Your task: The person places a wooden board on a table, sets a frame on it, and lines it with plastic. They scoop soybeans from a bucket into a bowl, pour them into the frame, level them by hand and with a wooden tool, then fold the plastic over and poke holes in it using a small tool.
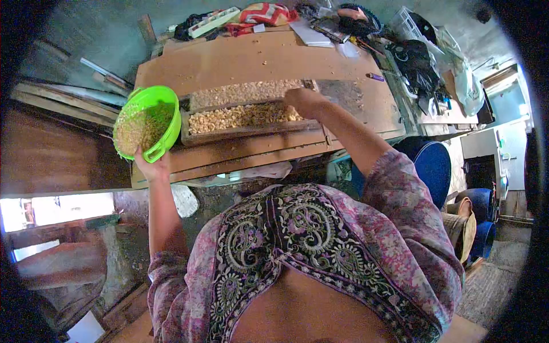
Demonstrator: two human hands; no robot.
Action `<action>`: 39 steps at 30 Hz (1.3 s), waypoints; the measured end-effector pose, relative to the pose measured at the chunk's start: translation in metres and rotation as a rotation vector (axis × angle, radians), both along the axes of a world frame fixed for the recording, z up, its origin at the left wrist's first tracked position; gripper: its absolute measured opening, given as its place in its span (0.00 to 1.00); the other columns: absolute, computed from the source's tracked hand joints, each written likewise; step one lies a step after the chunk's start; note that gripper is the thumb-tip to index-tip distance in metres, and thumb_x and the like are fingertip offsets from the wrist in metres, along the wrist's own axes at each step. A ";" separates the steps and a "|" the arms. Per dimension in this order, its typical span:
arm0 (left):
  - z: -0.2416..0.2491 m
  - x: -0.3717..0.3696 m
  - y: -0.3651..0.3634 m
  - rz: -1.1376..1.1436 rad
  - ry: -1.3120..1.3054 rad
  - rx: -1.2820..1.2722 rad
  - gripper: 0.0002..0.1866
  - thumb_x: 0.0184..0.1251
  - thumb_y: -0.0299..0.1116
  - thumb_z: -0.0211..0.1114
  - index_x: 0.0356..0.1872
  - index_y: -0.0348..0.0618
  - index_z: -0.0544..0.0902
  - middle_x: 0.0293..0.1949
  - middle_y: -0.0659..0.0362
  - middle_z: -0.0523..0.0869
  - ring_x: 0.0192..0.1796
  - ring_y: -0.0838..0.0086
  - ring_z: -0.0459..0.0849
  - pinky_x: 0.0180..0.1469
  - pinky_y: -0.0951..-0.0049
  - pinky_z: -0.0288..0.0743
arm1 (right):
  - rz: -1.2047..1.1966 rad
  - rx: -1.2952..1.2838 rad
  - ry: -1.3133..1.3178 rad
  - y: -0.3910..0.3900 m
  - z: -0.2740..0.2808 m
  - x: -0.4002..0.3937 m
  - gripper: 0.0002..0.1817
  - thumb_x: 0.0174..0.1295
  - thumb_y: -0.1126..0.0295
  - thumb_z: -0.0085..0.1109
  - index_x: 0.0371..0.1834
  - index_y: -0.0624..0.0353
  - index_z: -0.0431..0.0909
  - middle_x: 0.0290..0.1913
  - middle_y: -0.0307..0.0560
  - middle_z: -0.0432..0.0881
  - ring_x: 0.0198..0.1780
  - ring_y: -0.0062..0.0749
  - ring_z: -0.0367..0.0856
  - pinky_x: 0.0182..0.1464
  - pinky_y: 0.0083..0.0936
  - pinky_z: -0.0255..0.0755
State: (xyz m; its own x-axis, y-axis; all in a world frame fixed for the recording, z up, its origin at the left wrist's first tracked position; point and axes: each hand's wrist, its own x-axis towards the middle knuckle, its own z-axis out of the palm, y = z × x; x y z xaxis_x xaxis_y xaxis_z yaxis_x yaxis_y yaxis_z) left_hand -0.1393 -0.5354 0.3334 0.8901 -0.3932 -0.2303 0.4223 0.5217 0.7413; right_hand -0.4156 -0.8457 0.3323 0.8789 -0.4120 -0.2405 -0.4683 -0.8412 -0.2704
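Observation:
My left hand (152, 166) grips the rim of a bright green bowl (174, 127), which is tilted and holds pale and darker bits. A wooden tray (251, 132) lies on the table, filled with pale pieces and a darker patch of bits (260, 114) towards its middle and right. Behind it is a second strip of pale pieces (246, 91). Over the right end of the tray is my right hand (303, 103), its fingers closed and pointing down; what they hold, if anything, is too small to make out.
The brown table (223, 60) bears a purple marker (375, 76) at the right and a red patterned cloth (266, 16) at the back. Black and clear plastic bags (414, 66) are piled at the right. Blue barrels (432, 166) stand beside my right arm.

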 end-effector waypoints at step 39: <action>0.060 -0.099 -0.088 -0.318 -0.138 0.035 0.26 0.46 0.45 0.56 0.48 0.45 0.69 0.42 0.55 0.75 0.45 0.61 0.75 0.45 0.59 0.71 | -0.647 -0.091 -0.453 0.031 -0.020 -0.119 0.11 0.52 0.66 0.51 0.37 0.58 0.71 0.37 0.58 0.72 0.40 0.54 0.72 0.41 0.41 0.68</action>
